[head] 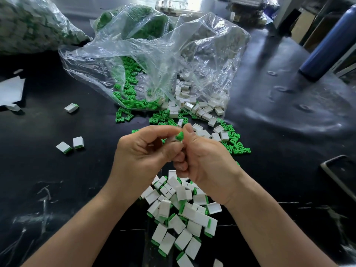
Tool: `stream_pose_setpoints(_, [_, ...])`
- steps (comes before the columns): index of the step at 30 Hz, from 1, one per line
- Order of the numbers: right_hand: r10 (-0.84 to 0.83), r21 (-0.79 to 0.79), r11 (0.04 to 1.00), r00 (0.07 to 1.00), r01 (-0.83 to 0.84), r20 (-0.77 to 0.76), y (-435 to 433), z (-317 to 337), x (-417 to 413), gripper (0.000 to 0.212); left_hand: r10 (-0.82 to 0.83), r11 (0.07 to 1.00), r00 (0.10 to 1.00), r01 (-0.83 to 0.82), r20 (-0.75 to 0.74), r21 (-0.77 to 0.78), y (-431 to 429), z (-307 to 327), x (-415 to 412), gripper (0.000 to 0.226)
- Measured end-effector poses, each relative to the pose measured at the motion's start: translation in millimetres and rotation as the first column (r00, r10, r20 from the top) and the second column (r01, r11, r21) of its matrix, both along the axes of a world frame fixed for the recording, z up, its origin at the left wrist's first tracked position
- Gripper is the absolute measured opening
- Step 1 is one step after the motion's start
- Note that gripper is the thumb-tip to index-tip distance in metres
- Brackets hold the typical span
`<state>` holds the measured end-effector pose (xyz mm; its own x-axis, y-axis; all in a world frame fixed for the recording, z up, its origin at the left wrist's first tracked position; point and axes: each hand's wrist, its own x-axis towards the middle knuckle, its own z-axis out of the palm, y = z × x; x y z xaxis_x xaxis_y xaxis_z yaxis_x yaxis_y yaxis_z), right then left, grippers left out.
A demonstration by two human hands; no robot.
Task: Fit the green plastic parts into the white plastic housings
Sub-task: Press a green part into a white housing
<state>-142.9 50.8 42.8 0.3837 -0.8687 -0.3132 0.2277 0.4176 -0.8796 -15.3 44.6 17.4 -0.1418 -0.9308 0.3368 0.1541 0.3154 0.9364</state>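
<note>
Left grip [142, 151]: curled, pinching a small green plastic part [180, 136] together with the right.
Right grip [206, 160]: curled, thumb against the same part.
Below the grips: heap of white rectangular plastic housings with green inserts [179, 218], on the black bench [77, 189].
Beyond the grips: loose green pieces [235, 145] and empty white housings [200, 110] spilling from clear plastic bags [154, 54].

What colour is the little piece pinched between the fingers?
Bright green. The green part shows best in the head view, mid-frame.
</note>
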Motion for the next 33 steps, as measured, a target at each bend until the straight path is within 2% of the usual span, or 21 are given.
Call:
stream_pose_setpoints(5, [0.106, -0.006, 0.994, 0.993, -0.106, -0.056, 0, -2, -2, 0.043, -0.017, 0.999, 1.0, 0.017, -0.017, 0.031, 1, 3, 2, 0.01])
stream_pose_setpoints(13, [0.121, -0.066, 0.989, 0.975, -0.136, -0.188, -1, -4, -6, 0.05, -0.058, 0.998, 0.995, 0.058, 0.078, 0.006, 0, 2, 4, 0.018])
stream_pose_setpoints(16, [0.135, -0.054, 0.988, 0.978, -0.145, -0.162, -1, -3, -8, 0.051, -0.092, 0.996, 0.995, 0.091, 0.028, 0.016, -1, 1, 5, 0.018])
stream_pose_setpoints(20, [0.124, -0.011, 0.992, 0.991, -0.125, -0.054, 0, -1, -4, 0.044, -0.08, 0.996, 0.997, 0.081, -0.022, 0.03, 0, 2, 5, 0.034])
stream_pose_setpoints(24, [0.077, 0.012, 0.997, 0.997, -0.077, -0.001, 0, -1, 0, 0.04, -0.031, 0.999, 0.999, 0.032, -0.032, 0.032, 1, 2, 4, 0.016])
stream_pose_setpoints(27, [0.058, 0.011, 0.998, 0.998, -0.058, 0.009, 1, -2, 1, 0.04, -0.047, 0.999, 0.999, 0.047, -0.026, 0.005, 3, 3, 3, 0.02])
stream_pose_setpoints(33, [0.029, 0.018, 0.999, 0.999, -0.029, 0.02, 2, -4, 5, 0.04, -0.006, 1.0, 0.999, 0.007, 0.046, -0.009, 2, 4, 4, 0.016])
